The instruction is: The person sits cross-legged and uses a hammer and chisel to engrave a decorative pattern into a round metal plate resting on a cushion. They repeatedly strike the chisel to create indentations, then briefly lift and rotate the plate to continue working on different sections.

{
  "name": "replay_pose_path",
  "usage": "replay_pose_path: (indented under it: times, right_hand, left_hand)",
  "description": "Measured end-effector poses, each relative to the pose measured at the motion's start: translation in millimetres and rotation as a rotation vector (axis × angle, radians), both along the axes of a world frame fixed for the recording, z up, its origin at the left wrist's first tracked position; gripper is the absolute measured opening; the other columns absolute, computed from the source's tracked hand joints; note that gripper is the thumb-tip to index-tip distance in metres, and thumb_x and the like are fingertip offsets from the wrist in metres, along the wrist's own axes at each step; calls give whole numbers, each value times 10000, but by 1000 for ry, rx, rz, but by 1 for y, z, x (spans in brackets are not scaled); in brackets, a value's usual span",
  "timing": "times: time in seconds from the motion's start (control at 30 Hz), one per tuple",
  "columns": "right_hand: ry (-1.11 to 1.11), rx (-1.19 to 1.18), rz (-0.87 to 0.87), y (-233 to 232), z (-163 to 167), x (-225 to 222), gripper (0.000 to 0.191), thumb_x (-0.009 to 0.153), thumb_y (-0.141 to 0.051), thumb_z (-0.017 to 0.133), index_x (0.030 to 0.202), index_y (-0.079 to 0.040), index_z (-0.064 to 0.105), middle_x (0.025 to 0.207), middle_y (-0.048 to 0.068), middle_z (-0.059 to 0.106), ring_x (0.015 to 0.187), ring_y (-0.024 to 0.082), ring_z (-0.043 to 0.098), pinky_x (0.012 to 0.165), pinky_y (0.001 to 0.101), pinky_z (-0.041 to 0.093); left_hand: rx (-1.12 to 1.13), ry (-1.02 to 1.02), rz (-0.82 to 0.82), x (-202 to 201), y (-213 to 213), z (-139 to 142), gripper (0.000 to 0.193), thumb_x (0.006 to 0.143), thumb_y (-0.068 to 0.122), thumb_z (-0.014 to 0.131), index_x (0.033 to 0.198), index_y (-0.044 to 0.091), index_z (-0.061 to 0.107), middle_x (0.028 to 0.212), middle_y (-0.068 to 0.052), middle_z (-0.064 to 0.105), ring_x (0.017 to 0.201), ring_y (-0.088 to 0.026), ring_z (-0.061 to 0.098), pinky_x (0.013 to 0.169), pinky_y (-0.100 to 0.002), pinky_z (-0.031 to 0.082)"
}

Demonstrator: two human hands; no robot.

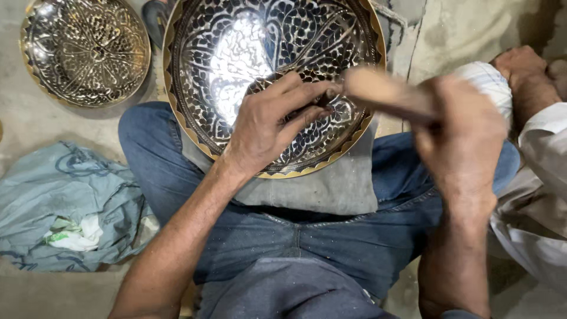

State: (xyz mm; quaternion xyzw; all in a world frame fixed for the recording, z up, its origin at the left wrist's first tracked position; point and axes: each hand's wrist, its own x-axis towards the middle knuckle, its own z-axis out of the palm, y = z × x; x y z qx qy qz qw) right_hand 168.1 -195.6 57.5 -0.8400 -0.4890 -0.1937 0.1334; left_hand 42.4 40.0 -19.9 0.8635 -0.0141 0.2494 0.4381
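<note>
A large round brass plate (236, 47) with dark engraved floral patterns and a scalloped gold rim rests on a grey cloth (331, 189) over my lap. My left hand (266, 124) lies on the plate and pinches a thin dark chisel (322, 100) against its surface. My right hand (460, 136) grips a wooden mallet (384, 91), blurred by motion, its head just right of the chisel's top.
A second, smaller engraved brass plate (85, 50) lies on the concrete floor at the upper left. A crumpled blue-grey bag (65, 201) sits at the left. Another person's knee and hand (522, 65), in light clothing, are at the right edge.
</note>
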Motion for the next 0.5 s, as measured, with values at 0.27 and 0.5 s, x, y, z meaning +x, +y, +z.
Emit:
replay_pose_path:
  times: [0.27, 0.5]
  right_hand:
    - [179, -70, -49, -1, 0, -3, 277, 772, 21, 762, 1005, -21, 618, 876, 142, 681, 789, 302, 693, 713, 382, 547]
    - [93, -282, -115, 3, 0, -1, 293, 778, 10, 814, 980, -6, 602, 799, 145, 657, 701, 307, 663, 714, 461, 534]
  left_hand:
    - [-39, -32, -17, -4, 0, 0, 340, 1014, 216, 730, 1349, 206, 670, 917, 60, 589, 720, -41, 551, 599, -196, 523]
    - [-31, -4, -32, -2, 1, 0, 326, 1010, 223, 744, 1329, 212, 678, 906, 72, 594, 707, -24, 538, 553, -179, 509]
